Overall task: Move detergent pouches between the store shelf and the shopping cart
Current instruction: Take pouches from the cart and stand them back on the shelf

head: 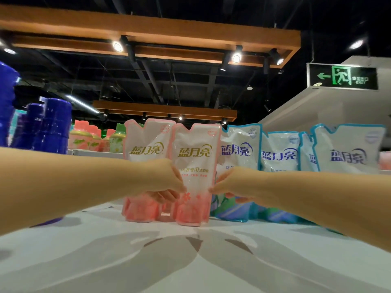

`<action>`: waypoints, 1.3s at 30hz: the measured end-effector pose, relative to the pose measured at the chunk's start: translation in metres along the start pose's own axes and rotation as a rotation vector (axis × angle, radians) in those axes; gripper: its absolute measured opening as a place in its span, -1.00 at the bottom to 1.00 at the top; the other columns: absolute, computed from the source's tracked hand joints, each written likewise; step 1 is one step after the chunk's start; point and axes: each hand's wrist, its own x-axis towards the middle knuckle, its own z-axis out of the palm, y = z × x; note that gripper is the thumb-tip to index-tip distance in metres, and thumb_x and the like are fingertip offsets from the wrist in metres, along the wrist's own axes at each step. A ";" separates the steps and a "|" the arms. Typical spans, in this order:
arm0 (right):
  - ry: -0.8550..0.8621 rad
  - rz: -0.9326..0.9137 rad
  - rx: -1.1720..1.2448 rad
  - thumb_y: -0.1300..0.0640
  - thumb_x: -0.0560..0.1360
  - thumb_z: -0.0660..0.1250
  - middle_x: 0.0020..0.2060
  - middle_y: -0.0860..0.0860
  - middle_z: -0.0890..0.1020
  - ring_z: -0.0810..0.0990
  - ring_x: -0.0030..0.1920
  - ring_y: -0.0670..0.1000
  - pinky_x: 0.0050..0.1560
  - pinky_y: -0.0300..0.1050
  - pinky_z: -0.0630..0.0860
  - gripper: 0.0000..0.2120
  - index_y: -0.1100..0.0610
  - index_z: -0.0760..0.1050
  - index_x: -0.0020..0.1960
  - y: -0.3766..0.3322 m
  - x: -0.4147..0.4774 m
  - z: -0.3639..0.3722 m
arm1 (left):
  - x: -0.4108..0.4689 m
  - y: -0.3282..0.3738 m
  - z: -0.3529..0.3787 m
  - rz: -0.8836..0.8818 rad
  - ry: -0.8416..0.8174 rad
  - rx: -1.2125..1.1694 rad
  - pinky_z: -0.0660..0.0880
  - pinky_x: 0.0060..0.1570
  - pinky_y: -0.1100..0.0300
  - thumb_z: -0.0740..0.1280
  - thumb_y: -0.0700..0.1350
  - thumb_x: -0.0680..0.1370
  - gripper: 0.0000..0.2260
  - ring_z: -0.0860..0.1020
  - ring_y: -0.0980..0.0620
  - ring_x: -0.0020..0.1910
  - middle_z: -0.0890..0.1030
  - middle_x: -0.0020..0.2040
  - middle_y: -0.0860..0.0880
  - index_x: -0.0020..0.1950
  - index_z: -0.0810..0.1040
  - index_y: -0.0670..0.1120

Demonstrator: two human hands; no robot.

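Note:
A pink and white detergent pouch [193, 166] stands upright on the white shelf top [190, 261]. My left hand [167, 180] pinches its left edge and my right hand [230, 185] grips its right edge, thumbs on the front. A second pink pouch [146, 149] stands just behind to the left. Blue and white pouches [279, 153] line up to the right, the nearest one [239, 149] touching the held pouch's side. The shopping cart is out of view.
Dark blue bottles [50, 127] stand at the left edge of the shelf. Pink and green bottles [91, 138] sit further back. A green exit sign [342, 76] hangs at upper right under a dark ceiling with spotlights.

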 end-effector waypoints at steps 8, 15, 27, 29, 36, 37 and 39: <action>-0.034 -0.078 -0.086 0.09 0.53 0.31 -0.13 -0.04 0.66 0.59 -0.16 -0.11 -0.34 -0.36 0.37 -0.81 0.16 0.58 0.05 0.022 -0.078 -0.027 | -0.064 0.035 0.026 0.042 0.185 -0.094 0.55 -0.32 0.27 0.34 -0.10 0.52 -0.94 0.59 0.13 -0.37 0.65 -0.28 -0.01 -0.09 0.59 -0.07; 0.014 -0.266 0.001 0.17 0.51 0.32 -0.27 -0.04 0.63 0.59 -0.25 -0.12 -0.18 -0.34 0.53 -0.88 0.18 0.60 -0.04 0.041 -0.156 -0.054 | -0.132 0.082 0.055 0.213 0.321 -0.028 0.54 -0.28 0.29 0.29 -0.09 0.55 -0.89 0.59 0.15 -0.31 0.63 -0.26 0.01 -0.14 0.58 -0.05; 0.327 -0.434 -0.272 0.03 0.44 0.27 -0.38 -0.08 0.55 0.50 -0.23 -0.04 -0.23 -0.22 0.39 -0.85 0.04 0.50 -0.27 0.087 -0.382 -0.081 | -0.324 0.143 0.125 0.601 0.284 -0.089 0.48 -0.06 0.07 0.30 0.00 0.48 -0.81 0.57 0.01 -0.17 0.64 -0.25 -0.02 -0.21 0.61 -0.08; 0.338 -0.399 -0.171 0.02 0.39 0.26 -0.39 -0.10 0.61 0.53 -0.28 -0.13 -0.18 -0.20 0.42 -0.83 0.05 0.57 -0.29 0.100 -0.426 -0.073 | -0.359 0.147 0.142 0.635 0.255 -0.136 0.46 -0.07 0.11 0.29 -0.04 0.50 -0.84 0.53 0.05 -0.23 0.64 -0.25 -0.01 -0.26 0.56 -0.02; 0.348 -0.234 -0.076 0.12 0.42 0.29 -0.47 -0.11 0.56 0.47 -0.36 -0.20 -0.26 -0.30 0.39 -0.85 0.09 0.60 -0.27 0.145 -0.542 -0.083 | -0.456 0.182 0.202 0.682 0.241 -0.236 0.38 -0.19 0.18 0.26 -0.01 0.49 -0.86 0.48 0.13 -0.32 0.60 -0.32 0.03 -0.25 0.51 0.04; 0.372 -0.218 -0.057 0.11 0.43 0.30 -0.46 -0.11 0.57 0.48 -0.37 -0.19 -0.27 -0.29 0.40 -0.85 0.07 0.59 -0.27 0.156 -0.561 -0.086 | -0.469 0.190 0.214 0.702 0.217 -0.269 0.36 -0.22 0.22 0.27 0.00 0.49 -0.86 0.47 0.14 -0.34 0.59 -0.34 0.03 -0.25 0.51 0.05; 0.434 -0.174 -0.010 0.08 0.44 0.30 -0.39 -0.05 0.62 0.54 -0.33 -0.12 -0.21 -0.17 0.46 -0.85 0.05 0.58 -0.28 0.182 -0.600 -0.092 | -0.494 0.213 0.243 0.745 0.182 -0.339 0.33 -0.26 0.26 0.27 0.01 0.48 -0.86 0.47 0.11 -0.34 0.57 -0.38 0.03 -0.25 0.53 0.03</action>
